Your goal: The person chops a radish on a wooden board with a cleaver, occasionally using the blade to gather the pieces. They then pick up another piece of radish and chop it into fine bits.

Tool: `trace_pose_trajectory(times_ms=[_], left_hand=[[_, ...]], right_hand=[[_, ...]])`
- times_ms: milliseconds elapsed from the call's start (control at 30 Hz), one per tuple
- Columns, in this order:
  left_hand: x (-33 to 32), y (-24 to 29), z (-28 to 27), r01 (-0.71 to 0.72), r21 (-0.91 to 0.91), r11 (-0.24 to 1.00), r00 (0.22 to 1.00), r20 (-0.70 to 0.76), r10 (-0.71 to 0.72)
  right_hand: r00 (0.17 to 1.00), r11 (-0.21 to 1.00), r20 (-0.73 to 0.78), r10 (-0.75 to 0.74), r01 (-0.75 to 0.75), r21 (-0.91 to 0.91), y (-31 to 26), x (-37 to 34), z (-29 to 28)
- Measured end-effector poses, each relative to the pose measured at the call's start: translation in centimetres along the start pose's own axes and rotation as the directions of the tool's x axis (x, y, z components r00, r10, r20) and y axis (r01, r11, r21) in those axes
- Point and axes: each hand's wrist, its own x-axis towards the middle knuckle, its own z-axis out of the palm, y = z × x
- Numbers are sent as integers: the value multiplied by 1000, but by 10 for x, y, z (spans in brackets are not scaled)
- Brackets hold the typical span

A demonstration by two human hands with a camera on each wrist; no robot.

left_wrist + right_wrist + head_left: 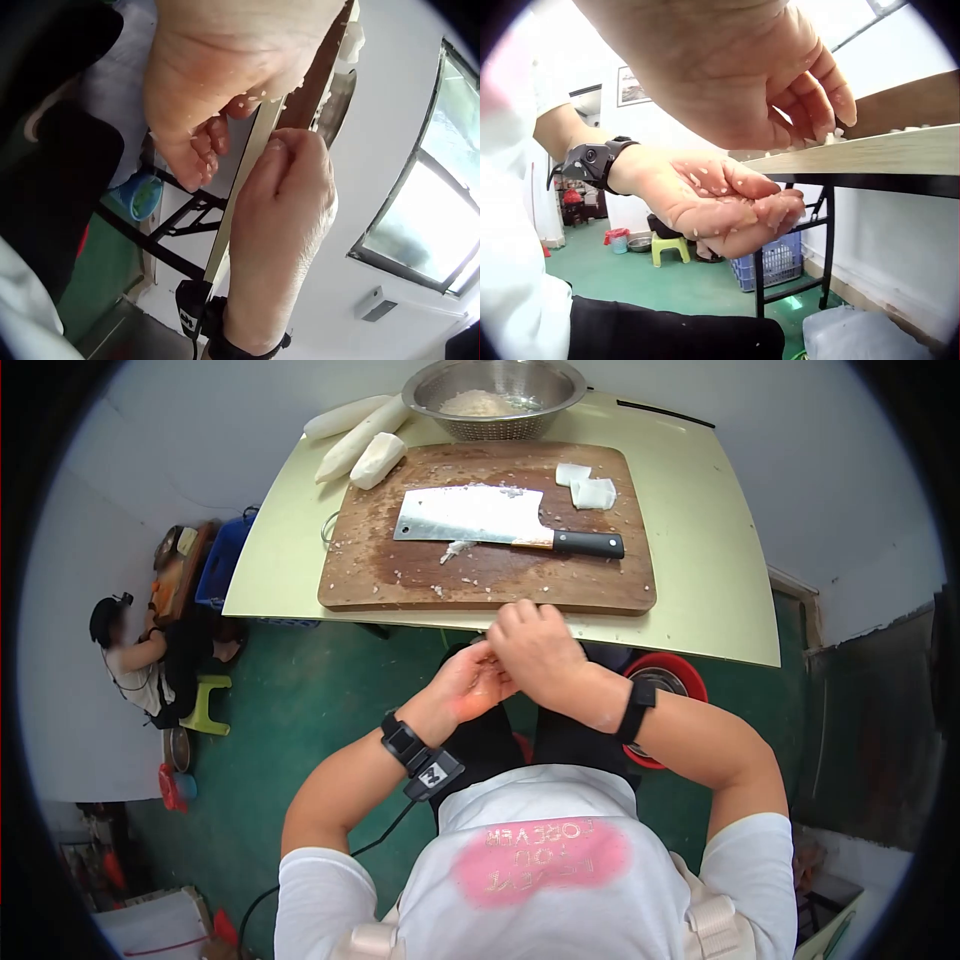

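My left hand (pixel 470 682) is cupped palm up just below the table's front edge. White bits cling to its palm and fingers (pixel 776 210) in the right wrist view. Above it my right hand (pixel 540 652) reaches over the edge, fingers bent downward beside a white crumb (pixel 834 136); whether they touch it is unclear. Beyond the hands lies a wooden cutting board (pixel 350 575), strewn with white bits. A cleaver (pixel 475 515) rests flat on the board, its black handle to the right. Two pale slices (pixel 593 493) lie at the board's back right.
A metal colander (pixel 500 428) with shredded white food stands behind the board. Long white radishes (pixel 355 445) and a cut piece (pixel 378 461) lie at back left. A red basin (pixel 690 678) is below the table at right. Another person (pixel 140 660) sits far left near a green stool (pixel 207 705).
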Motion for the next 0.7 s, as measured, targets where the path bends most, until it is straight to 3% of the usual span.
trace_pose_trajectory(times_ms=[67, 133, 200, 267, 333, 400, 467, 533, 667, 700], left_hand=[[7, -7, 17, 27, 13, 1000, 991, 128, -29], [19, -14, 25, 29, -7, 1000, 994, 107, -28], [25, -19, 27, 80, -188, 979, 993, 96, -63], [22, -19, 36, 82, -265, 961, 993, 109, -54], [21, -18, 36, 70, -204, 976, 995, 81, -55], [23, -21, 37, 62, -235, 970, 993, 108, -37], [26, -23, 31, 53, -265, 963, 992, 128, -19], [27, -20, 21, 162, -332, 929, 944, 327, -48], [32, -22, 11, 16, -241, 970, 983, 182, 29], [24, -20, 23, 12, -255, 967, 989, 144, 26]], right_hand=[[999, 998, -36, -9, 11, 57, 15, -15, -3], [997, 994, -77, -6, 14, 106, 29, -29, -11], [950, 968, -265, 164, -104, 227, 38, -42, -20], [877, 891, -241, 417, -342, 298, 47, -64, -21], [842, 824, -159, 515, -436, 361, 42, -82, -17], [859, 875, -258, 442, -349, 336, 25, -80, -8], [865, 865, -264, 428, -307, 398, 7, -66, -2], [887, 839, -266, 378, -207, 504, 0, -53, -3], [868, 799, -274, 415, -203, 567, 1, -50, -2], [860, 842, -304, 411, -229, 488, 3, -45, 4]])
